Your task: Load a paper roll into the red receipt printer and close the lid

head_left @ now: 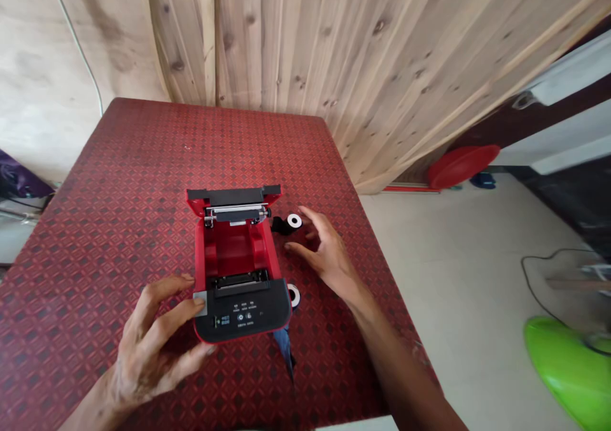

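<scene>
A red and black label printer (237, 272) sits on the red patterned table (119, 183) with its lid swung open toward the wall, showing an empty red bay. My left hand (155, 342) rests against the printer's front left corner, fingers spread and touching the casing. My right hand (324, 249) hovers open just right of the printer, fingers apart. A small black roll with a white core (289, 223) lies just beyond its fingertips. A second roll (293, 295) lies by the printer's front right corner, with a dark ribbon strip (285, 351) trailing toward me.
The table stands against a pale wooden plank wall (334, 49), and its right edge drops to a light tiled floor. A red disc (461, 165) leans at the wall base. A bright green object (568, 367) and a thin cable lie on the floor at right.
</scene>
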Available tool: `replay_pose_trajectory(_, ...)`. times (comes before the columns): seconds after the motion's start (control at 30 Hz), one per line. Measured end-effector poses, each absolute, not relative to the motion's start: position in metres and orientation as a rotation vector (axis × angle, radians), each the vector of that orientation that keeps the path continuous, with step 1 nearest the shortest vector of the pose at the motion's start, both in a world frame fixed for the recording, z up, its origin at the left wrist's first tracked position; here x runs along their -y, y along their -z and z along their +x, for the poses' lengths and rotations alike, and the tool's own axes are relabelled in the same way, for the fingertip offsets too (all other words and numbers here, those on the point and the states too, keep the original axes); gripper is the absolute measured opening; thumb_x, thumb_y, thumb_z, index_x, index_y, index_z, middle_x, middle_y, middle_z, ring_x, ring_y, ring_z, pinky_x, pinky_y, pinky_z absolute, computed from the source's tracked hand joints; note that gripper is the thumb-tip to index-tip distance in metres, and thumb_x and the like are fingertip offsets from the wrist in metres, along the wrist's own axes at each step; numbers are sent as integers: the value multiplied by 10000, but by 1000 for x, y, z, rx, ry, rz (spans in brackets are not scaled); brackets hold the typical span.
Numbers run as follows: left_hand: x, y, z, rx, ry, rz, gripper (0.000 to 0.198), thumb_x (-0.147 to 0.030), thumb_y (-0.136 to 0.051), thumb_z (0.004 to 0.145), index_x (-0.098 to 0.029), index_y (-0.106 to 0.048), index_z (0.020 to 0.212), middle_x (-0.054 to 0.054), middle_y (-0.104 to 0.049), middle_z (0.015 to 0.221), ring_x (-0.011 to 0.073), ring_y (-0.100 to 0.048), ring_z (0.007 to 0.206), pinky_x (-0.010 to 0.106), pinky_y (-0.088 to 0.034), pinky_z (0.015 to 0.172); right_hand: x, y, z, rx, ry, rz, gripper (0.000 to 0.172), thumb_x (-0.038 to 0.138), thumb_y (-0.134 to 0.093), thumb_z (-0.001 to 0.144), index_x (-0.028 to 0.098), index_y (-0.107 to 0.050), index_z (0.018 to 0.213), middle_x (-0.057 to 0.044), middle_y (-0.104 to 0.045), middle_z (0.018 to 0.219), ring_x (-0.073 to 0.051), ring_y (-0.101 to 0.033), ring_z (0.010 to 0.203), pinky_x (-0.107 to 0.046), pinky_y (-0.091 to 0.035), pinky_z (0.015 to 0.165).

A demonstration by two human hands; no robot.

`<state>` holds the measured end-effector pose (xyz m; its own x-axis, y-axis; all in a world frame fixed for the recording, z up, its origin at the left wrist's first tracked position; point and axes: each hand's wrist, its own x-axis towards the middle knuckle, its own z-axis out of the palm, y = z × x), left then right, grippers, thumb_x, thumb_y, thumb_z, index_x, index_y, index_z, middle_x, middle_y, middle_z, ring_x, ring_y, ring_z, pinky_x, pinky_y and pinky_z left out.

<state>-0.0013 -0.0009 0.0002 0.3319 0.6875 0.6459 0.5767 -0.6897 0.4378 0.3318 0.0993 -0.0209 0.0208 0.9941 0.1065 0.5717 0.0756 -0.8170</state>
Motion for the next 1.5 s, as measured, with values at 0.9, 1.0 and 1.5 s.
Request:
replay_pose_trajectory(0.9,2,1,-2,-1179,-1230,2443,359,-347,-709,987,-142,-642,1274,171,-638,1259,254,-677,1135,368,-630,913,-58,-106,273,2282,-666,-1128,223,227,-718,996,258,-648,1205,-26,-784,1131,-203,-760,1017,-334,-613,916)
replay_pose_trajectory(1.0,2,0,-3,-1176,-1213,2437,354,-349,-695,996,-141,-638,1277,175,-627,1279,252,-668,1153,374,-626,933,-62,-98,256,2443,-445,-1132,201,153,-679,1004,219,-655,1192,-59,-773,1107,-235,-719,1060,-388,-595,960)
replay_pose_trajectory(1.5,5,0,-4,-1199,-1201,2442,348,-357,-695,992,-161,-648,1276,165,-655,1247,244,-680,1096,367,-633,880,-74,-95,206,2800,-146,-1447,165,35,-620,973,175,-703,1000,-95,-748,1001,-269,-703,936,-401,-570,798)
